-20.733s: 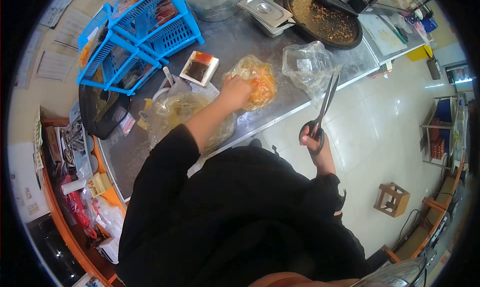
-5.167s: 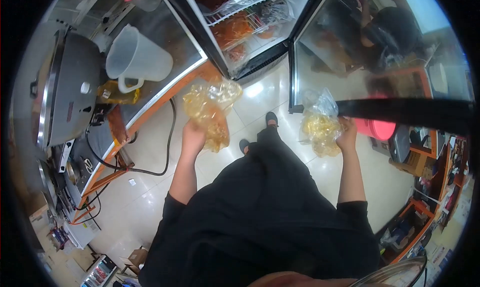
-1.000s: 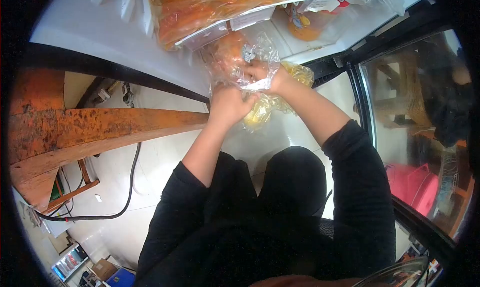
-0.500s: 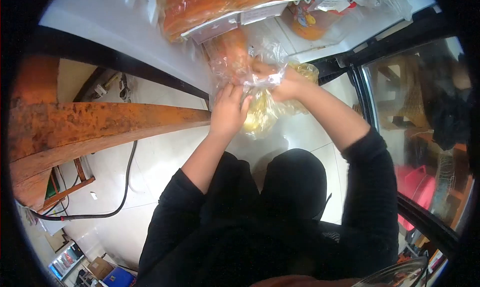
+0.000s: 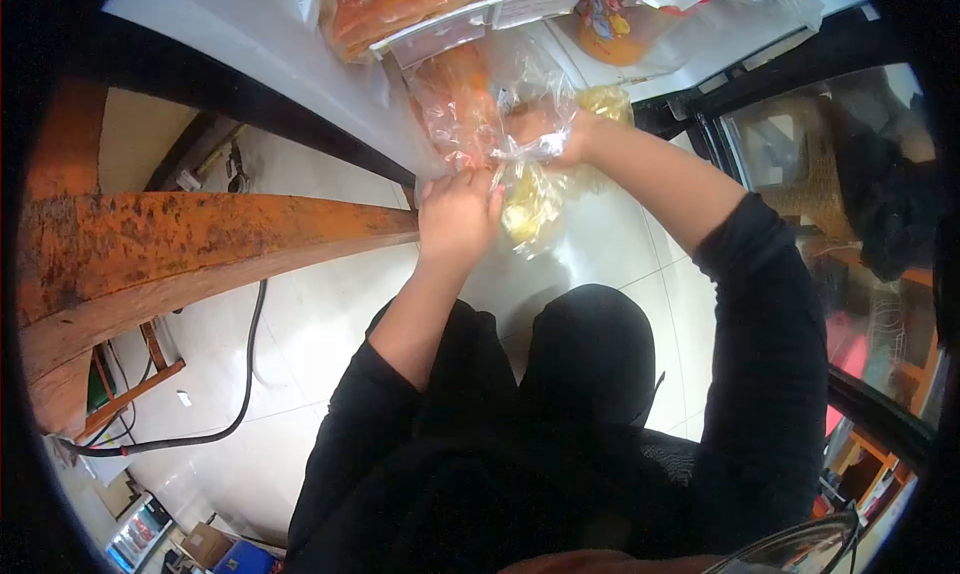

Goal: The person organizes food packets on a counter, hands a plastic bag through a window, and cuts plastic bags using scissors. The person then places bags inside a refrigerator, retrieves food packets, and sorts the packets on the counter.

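My left hand (image 5: 458, 217) is closed, its fingers curled on the lower edge of a clear plastic bag with orange contents (image 5: 450, 99). To its right, my right hand (image 5: 552, 134) is partly covered by crinkled clear film, its fingers bent into the plastic. Below and between the hands hangs a clear plastic bag with yellow contents (image 5: 530, 209). Behind my right wrist shows another bag of yellow contents (image 5: 606, 104). What exactly lies under the film at my right fingertips is hard to make out.
Above the hands, a white shelf (image 5: 560, 44) holds a large bag of orange contents (image 5: 420, 9) behind label holders. An open glass door (image 5: 810, 174) with a black frame stands at right. A rusty orange beam (image 5: 220, 239) runs along the left, with a black hose (image 5: 250, 364) below.
My left hand has closed more tightly and sits slightly higher against the orange bag. The yellow bag between my hands has moved up and right. The view has shifted a little.
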### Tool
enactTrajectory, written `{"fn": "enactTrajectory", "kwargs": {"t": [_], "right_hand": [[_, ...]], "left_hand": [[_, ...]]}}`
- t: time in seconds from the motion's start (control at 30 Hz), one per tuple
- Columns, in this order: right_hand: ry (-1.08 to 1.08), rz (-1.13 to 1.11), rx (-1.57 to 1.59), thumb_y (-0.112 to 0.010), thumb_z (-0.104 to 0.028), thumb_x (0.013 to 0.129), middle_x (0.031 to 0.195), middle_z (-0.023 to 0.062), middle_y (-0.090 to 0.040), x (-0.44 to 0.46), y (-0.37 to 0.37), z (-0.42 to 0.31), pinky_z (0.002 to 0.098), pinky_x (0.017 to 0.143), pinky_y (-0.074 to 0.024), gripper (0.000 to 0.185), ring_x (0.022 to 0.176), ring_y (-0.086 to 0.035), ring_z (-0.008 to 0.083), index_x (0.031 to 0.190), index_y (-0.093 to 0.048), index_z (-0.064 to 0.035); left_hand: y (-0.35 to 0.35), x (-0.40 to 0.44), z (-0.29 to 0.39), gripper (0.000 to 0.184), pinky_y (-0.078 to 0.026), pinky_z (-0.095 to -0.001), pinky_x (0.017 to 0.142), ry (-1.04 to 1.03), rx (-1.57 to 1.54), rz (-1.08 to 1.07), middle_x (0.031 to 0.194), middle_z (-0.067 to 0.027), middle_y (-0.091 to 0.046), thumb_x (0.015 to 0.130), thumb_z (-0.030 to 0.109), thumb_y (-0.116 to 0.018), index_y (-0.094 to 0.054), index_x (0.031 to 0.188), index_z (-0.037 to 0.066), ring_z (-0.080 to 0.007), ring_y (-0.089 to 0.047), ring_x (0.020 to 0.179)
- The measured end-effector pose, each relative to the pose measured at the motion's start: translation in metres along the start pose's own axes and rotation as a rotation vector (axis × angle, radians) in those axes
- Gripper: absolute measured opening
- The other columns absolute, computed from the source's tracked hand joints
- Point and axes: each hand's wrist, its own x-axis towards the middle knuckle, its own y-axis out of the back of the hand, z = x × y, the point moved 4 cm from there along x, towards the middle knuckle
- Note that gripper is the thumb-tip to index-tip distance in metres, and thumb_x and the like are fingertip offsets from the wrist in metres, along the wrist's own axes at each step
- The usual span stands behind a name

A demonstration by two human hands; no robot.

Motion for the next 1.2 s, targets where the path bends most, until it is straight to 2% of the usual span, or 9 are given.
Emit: {"fn": "enactTrajectory", "kwargs": {"t": [0.23,0.43,0.53,0.6,0.63,0.7,0.83,0.9,1.2], "right_hand": [[-0.257,0.082,-0.209,-0.055,-0.024,0.083,0.110,0.0099,-0.062,0.005,-0.006,0.036,0.0416,0.073,-0.0535,0.032,0.084,-0.065,0.0323,0.115,-0.057,-0.0212],[-0.468,0.106,-0.127,-0.050,-0.022,0.085,0.109,0.0111,-0.061,0.001,-0.009,0.058,0.0434,0.078,-0.0506,0.026,0.096,-0.061,0.0309,0.109,-0.058,-0.0184],[-0.552,0.372,0.039,-0.054,-0.014,0.079,0.109,0.0094,-0.061,-0.030,-0.012,0.013,0.0432,0.078,-0.0496,0.026,0.098,-0.060,0.0298,0.105,-0.059,-0.0184],[-0.646,0.429,0.136,-0.056,-0.002,0.071,0.111,0.0072,-0.061,-0.090,-0.009,-0.040,0.0417,0.077,-0.0490,0.040,0.101,-0.059,0.0282,0.107,-0.060,-0.0198],[-0.637,0.707,0.134,-0.057,0.006,0.065,0.111,0.0050,-0.061,-0.125,-0.019,-0.062,0.0383,0.076,-0.0489,0.054,0.100,-0.060,0.0264,0.111,-0.060,-0.0216],[-0.743,0.907,0.487,-0.064,0.004,0.061,0.101,0.0087,-0.064,-0.205,-0.072,-0.082,0.0325,0.078,-0.0489,0.051,0.093,-0.062,0.0260,0.109,-0.061,-0.0106],[-1.669,1.197,0.354,-0.054,-0.009,0.084,0.117,0.0085,-0.050,-0.421,-0.194,-0.170,0.0338,0.095,-0.0389,0.039,0.113,-0.047,0.0212,0.121,-0.046,-0.0060],[-1.683,1.332,0.241,-0.054,-0.022,0.086,0.124,0.0105,-0.045,-0.520,-0.208,-0.226,0.0401,0.102,-0.0346,0.044,0.119,-0.042,0.0245,0.126,-0.042,-0.0074],[-1.955,1.367,0.190,-0.055,-0.022,0.085,0.125,0.0108,-0.045,-0.741,-0.106,-0.254,0.0400,0.102,-0.0343,0.045,0.119,-0.042,0.0248,0.126,-0.043,-0.0072]], "left_hand": [[0.010,-0.027,-0.006,0.016,-0.042,-0.0402,0.070,0.032,0.008,0.001,0.074,-0.0094,-0.058,0.075,0.017,-0.063,-0.054,0.085,0.007,-0.0279,-0.059,0.073],[0.015,-0.036,-0.007,0.019,-0.042,-0.0411,0.070,0.010,0.024,0.008,0.074,-0.0103,-0.057,0.076,0.018,-0.062,-0.055,0.089,0.006,-0.0291,-0.058,0.074],[0.023,-0.029,0.003,0.022,-0.042,-0.0417,0.070,-0.027,0.074,0.052,0.076,-0.0113,-0.056,0.079,0.021,-0.062,-0.058,0.094,0.005,-0.0296,-0.056,0.076],[0.032,-0.019,0.010,0.023,-0.043,-0.0424,0.074,0.002,0.085,0.013,0.084,-0.0121,-0.058,0.083,0.021,-0.060,-0.061,0.100,0.005,-0.0301,-0.056,0.082],[0.040,-0.010,0.018,0.021,-0.043,-0.0423,0.075,-0.074,0.042,0.106,0.086,-0.0120,-0.058,0.084,0.019,-0.059,-0.061,0.100,0.005,-0.0301,-0.056,0.083],[0.049,0.008,0.030,0.017,-0.043,-0.0420,0.078,-0.211,-0.034,0.290,0.090,-0.0118,-0.059,0.086,0.014,-0.057,-0.061,0.100,0.005,-0.0302,-0.056,0.087],[0.027,0.029,0.007,0.016,-0.045,-0.0410,0.078,-0.111,-0.015,0.133,0.093,-0.0127,-0.061,0.079,0.004,-0.056,-0.060,0.095,0.005,-0.0328,-0.058,0.083],[0.026,0.033,0.004,0.012,-0.045,-0.0414,0.076,-0.082,0.034,0.047,0.087,-0.0133,-0.062,0.076,0.003,-0.057,-0.059,0.088,0.004,-0.0336,-0.058,0.079],[0.031,0.031,0.015,0.012,-0.045,-0.0423,0.073,-0.090,0.289,-0.041,0.067,-0.0155,-0.061,0.082,0.016,-0.059,-0.063,0.076,0.006,-0.0332,-0.059,0.069]]}}
